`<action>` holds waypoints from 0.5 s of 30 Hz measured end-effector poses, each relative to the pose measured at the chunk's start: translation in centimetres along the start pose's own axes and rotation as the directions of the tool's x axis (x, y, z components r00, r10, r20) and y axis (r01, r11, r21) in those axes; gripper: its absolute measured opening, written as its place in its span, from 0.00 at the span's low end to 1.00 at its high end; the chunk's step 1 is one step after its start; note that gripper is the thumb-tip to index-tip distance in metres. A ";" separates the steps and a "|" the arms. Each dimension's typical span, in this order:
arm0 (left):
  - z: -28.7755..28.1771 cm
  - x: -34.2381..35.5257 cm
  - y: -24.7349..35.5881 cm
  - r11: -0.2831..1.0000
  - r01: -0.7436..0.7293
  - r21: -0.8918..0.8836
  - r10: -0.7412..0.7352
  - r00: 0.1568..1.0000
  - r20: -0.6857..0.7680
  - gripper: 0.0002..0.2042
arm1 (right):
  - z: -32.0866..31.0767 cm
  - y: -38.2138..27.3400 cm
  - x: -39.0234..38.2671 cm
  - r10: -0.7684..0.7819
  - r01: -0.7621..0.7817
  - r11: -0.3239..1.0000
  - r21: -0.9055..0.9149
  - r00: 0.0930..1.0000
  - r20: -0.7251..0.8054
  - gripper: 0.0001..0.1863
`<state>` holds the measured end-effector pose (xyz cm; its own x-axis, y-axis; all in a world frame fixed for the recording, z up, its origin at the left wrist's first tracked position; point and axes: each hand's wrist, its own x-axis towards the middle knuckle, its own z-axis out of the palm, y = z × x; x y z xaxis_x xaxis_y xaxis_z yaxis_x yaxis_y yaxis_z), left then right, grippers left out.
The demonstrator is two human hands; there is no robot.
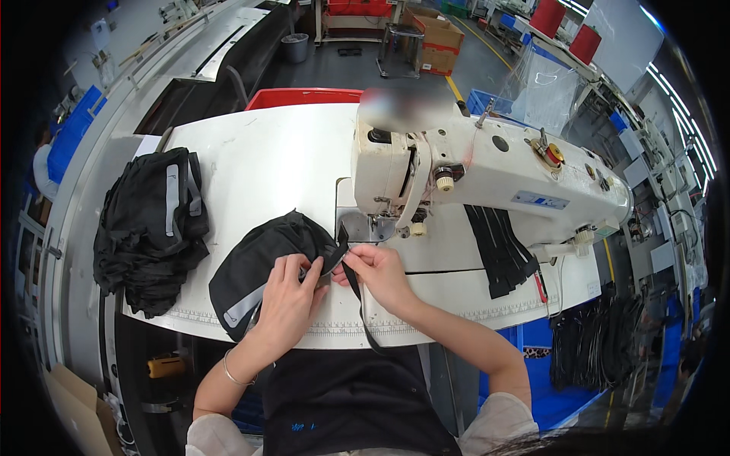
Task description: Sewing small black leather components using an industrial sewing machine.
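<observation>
On the white sewing table (266, 152), my left hand (289, 300) grips a black fabric piece (255, 251) with a grey strip, its fingers curled on the piece near the right edge. Beside it, my right hand (376, 277) pinches a narrow black strap (355, 300) where it meets the fabric, just left of and in front of the sewing machine's presser foot (380, 224). The strap's long end hangs down over the table's front edge. Fingertips of both hands are partly hidden by the fabric.
The white machine (487, 167) spans the back right. A pile of black pieces (141, 228) lies at left, black strips (494, 247) and red-handled snips (541, 285) at right. Beyond are a red bin (300, 96) and cartons (437, 49); more strips (585, 342) hang over a blue bin.
</observation>
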<state>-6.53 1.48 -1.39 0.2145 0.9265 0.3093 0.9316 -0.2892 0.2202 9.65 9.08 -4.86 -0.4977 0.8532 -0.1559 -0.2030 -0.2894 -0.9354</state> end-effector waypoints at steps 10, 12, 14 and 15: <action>0.1 7.1 -3.4 0.660 0.287 -0.695 0.095 0.885 0.455 0.14 | -1.9 -1.8 -1.7 0.093 -0.103 0.992 0.074 0.986 0.136 0.11; 0.8 7.0 -4.0 0.584 0.318 -0.747 0.103 0.884 0.457 0.10 | -2.7 -2.7 -2.8 0.250 -0.229 0.967 -0.113 0.939 0.238 0.14; 1.0 7.4 -4.1 0.571 0.326 -0.753 0.128 0.871 0.474 0.09 | -3.4 -1.5 -3.3 0.033 0.070 0.952 -0.297 0.944 0.329 0.16; 0.9 7.7 -4.0 0.559 0.325 -0.762 0.149 0.865 0.479 0.08 | -3.9 -1.0 -3.4 -0.157 0.376 0.816 -0.438 0.875 0.459 0.17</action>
<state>-8.34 10.01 -0.75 0.4653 0.8736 -0.1425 0.3671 -0.0440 0.9291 14.85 8.11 -4.67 -0.7903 0.5925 0.1559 0.0164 0.2749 -0.9613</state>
